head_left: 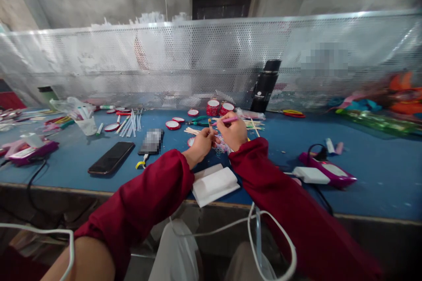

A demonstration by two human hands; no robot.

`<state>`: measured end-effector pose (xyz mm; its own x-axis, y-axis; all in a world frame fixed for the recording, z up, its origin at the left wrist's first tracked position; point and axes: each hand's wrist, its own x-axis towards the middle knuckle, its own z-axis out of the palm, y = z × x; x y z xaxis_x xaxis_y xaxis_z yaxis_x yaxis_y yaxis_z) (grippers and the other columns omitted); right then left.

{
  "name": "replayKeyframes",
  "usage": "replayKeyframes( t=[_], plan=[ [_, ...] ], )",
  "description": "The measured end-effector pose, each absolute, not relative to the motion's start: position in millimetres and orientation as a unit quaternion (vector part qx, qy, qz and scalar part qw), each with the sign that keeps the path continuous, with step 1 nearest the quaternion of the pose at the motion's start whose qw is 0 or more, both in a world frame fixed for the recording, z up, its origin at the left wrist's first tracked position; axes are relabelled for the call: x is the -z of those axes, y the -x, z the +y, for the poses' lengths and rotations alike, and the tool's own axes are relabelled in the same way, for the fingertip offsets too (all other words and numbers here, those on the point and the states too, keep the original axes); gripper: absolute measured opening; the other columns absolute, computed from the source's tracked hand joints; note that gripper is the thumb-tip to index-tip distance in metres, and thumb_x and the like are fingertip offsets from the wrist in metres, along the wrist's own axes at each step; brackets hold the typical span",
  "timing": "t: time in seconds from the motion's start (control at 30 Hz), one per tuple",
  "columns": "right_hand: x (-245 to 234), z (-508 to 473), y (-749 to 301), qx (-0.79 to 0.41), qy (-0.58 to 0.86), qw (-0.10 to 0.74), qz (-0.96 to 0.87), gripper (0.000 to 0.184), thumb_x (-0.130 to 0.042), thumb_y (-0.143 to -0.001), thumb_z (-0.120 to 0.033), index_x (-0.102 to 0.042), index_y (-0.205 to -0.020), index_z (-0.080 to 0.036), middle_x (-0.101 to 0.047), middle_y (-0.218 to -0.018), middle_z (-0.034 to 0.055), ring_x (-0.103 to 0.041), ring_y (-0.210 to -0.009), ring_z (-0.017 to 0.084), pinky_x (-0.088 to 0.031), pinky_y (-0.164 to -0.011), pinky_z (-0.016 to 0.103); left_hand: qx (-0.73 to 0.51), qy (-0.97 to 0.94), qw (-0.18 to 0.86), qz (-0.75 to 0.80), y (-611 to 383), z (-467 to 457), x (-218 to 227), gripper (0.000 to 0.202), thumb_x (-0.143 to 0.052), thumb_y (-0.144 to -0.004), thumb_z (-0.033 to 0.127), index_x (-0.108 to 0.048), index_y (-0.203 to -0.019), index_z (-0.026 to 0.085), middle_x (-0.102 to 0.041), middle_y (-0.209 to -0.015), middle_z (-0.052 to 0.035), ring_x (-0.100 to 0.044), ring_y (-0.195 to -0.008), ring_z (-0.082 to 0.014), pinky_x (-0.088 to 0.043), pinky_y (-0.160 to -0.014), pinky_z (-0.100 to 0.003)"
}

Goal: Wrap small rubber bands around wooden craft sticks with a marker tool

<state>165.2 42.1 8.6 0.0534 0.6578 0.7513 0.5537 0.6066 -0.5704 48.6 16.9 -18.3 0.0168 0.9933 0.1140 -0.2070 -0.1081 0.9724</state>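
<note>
My left hand [202, 142] is closed, pinching a short wooden stick [210, 124] that stands upright out of the fingertips. Just beside it, my right hand [235, 134] grips a slim pink pen [230, 120], its tip pointing left towards the stick. Below both hands lies a tangle of pale pink and white strands [223, 145], partly covered. Loose wooden sticks [191, 131] are scattered around the hands. Folded white paper [216, 185] rests on the blue table in front of my wrists.
Small red drums [212, 107] stand behind the hands, near teal-handled pliers [199, 121] and a black bottle [266, 85]. Two phones [112, 158] and a cup of sticks [86, 125] are leftward. A purple power strip [339, 175] sits right. A perforated metal screen [204, 61] bounds the back.
</note>
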Motion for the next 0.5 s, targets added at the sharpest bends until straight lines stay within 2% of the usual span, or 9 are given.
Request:
replayKeyframes(
  t=[0.5],
  plan=[
    [-9.9, 41.2, -165.5, -0.049, 0.430, 0.589, -0.682, 0.014, -0.059, -0.081, -0.034, -0.053, -0.071, -0.025, -0.063, -0.065, 0.0008, -0.058, -0.061, 0.019, -0.040, -0.059, 0.032, -0.568, -0.483, 0.524, 0.412, -47.7, 13.7, 15.0, 0.018, -0.046, -0.097, 0.007, -0.056, -0.084, 0.016, -0.059, -0.058, 0.0023, -0.048, -0.047, -0.0073, -0.038, -0.051, -0.018]
  ],
)
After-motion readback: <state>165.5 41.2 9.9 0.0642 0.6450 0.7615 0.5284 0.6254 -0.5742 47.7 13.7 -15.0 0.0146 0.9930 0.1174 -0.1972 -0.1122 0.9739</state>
